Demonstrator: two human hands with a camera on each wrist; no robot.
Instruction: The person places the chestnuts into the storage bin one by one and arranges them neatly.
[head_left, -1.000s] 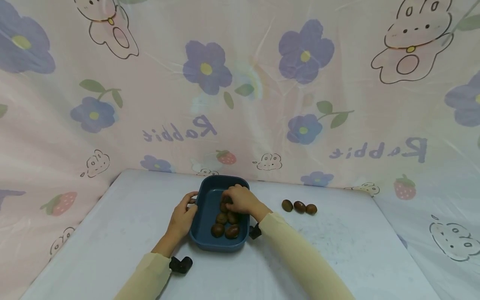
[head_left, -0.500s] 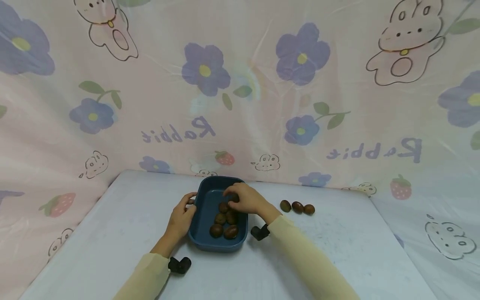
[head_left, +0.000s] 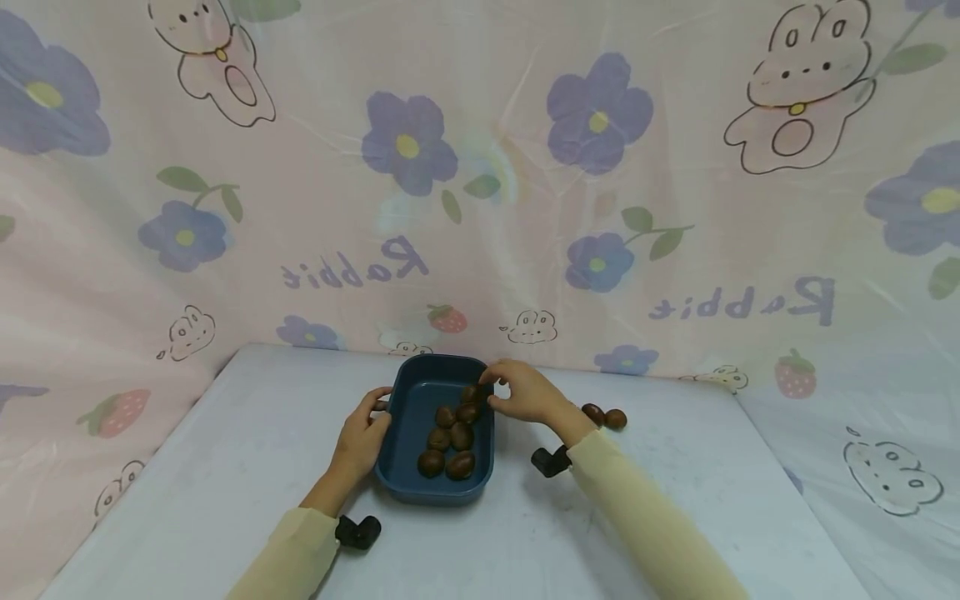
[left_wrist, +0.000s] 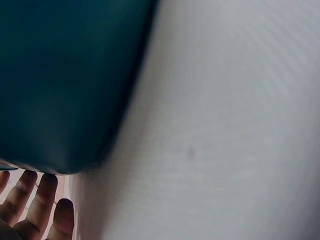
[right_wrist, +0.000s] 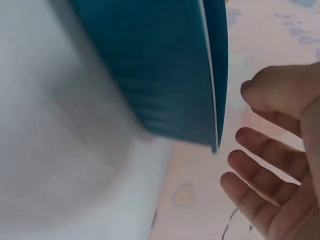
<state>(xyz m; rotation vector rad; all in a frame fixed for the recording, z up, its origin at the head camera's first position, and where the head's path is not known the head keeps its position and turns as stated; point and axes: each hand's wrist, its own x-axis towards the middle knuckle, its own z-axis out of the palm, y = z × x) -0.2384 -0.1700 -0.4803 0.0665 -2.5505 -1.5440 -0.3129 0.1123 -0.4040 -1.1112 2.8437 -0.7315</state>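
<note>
A dark blue rectangular box [head_left: 401, 429] stands on the white table, with several brown chestnuts [head_left: 461, 465] inside, mostly along its right half. My left hand [head_left: 363, 437] rests against the box's left side; in the left wrist view its fingertips [left_wrist: 47, 182] touch the box wall. Over the right rim, my right hand [head_left: 528, 393] is held with fingers apart and nothing between them. The right wrist view shows those loosely bent fingers [right_wrist: 255, 170] beside the box's rim. Two more chestnuts [head_left: 616, 419] lie on the table right of the box, partly behind the right hand.
The white table [head_left: 675, 483] reaches back to a hanging cloth [head_left: 495, 250] printed with flowers and rabbits. Black camera mounts [head_left: 551, 461] stick out at both wrists, the right one beside the box.
My right hand has let go of a chestnut in the box and moved right and up to the rim, covering one of the loose chestnuts. The left hand stays in place.
</note>
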